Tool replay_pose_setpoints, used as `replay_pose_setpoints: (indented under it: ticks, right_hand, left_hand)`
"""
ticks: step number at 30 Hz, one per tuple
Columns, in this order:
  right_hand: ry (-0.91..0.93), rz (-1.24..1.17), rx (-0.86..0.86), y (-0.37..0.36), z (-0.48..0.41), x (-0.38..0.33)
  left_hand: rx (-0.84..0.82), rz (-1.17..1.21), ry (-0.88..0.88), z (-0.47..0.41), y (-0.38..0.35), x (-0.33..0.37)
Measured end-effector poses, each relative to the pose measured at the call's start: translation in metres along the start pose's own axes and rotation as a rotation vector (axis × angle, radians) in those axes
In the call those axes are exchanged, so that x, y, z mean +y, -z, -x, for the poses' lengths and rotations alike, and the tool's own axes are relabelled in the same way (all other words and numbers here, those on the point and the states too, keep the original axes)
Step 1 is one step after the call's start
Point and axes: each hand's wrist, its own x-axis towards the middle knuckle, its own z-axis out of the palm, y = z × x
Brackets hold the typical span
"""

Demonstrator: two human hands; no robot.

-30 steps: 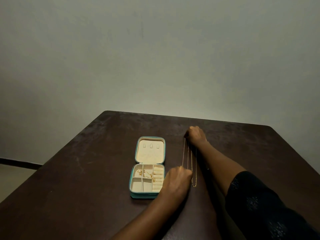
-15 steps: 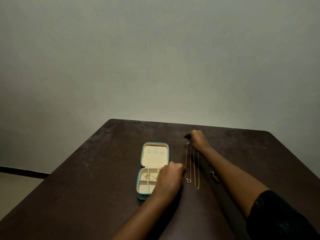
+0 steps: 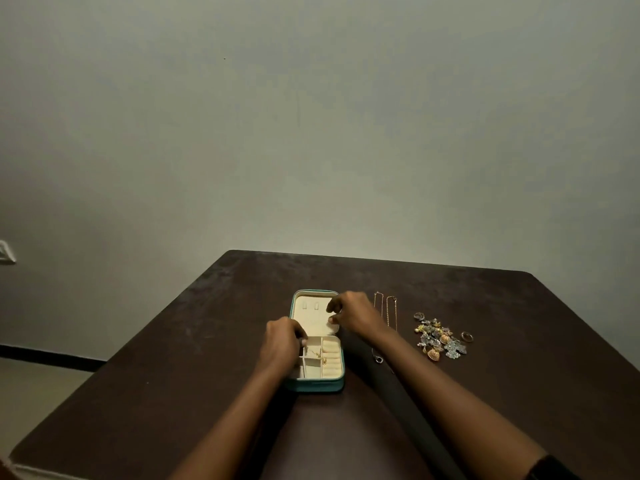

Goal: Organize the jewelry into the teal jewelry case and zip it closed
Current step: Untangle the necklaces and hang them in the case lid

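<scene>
Teal jewelry case (image 3: 313, 385) holds gold pieces (image 3: 317, 354); left hand (image 3: 282, 341), right hand (image 3: 355, 311): fingers' grip unclear.

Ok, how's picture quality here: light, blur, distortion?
Head view: dim, flat light, no glare; the dark table nearly hides the thin chains; the left hand and right hand look slightly soft; the wide lens splays the table's edges; jewelry pile too small to resolve.
</scene>
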Motion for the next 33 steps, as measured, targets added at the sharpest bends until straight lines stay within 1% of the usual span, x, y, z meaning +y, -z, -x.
replay_pose_setpoints:
  ticks: [3, 7, 11, 15, 18, 22, 27, 30, 33]
  right_hand:
    - [-0.009, -0.017, -0.028, -0.002, 0.01, -0.005]
    - [-0.073, -0.039, -0.037, -0.003, 0.018, -0.01]
    - [-0.132, -0.036, -0.079, -0.01, 0.029, -0.019]
    - [-0.171, -0.071, -0.064, -0.017, 0.037, -0.024]
    - [-0.216, -0.093, -0.056, -0.024, 0.041, -0.026]
    - [-0.27, -0.121, -0.034, -0.028, 0.041, -0.03]
    - [-0.337, -0.125, -0.012, -0.029, 0.038, -0.035]
    - [-0.35, -0.138, 0.013, -0.032, 0.037, -0.035]
    - [-0.349, -0.156, -0.007, -0.031, 0.038, -0.034]
  left_hand:
    - [-0.01, 0.008, 0.035, 0.001, 0.001, -0.001]
    - [-0.002, 0.04, 0.06, -0.002, 0.001, -0.003]
    - [-0.002, -0.002, 0.084, -0.003, -0.001, -0.007]
    - [0.03, -0.075, 0.1, -0.003, -0.006, -0.005]
    - [0.013, -0.102, 0.123, -0.003, -0.009, -0.005]
    - [0.036, -0.126, 0.111, -0.007, -0.012, -0.011]
    - [-0.017, -0.171, 0.042, -0.001, -0.007, -0.006]
    - [0.001, -0.131, 0.017, -0.002, -0.005, -0.007]
    - [0.026, 0.014, 0.048, -0.004, 0.002, -0.003]
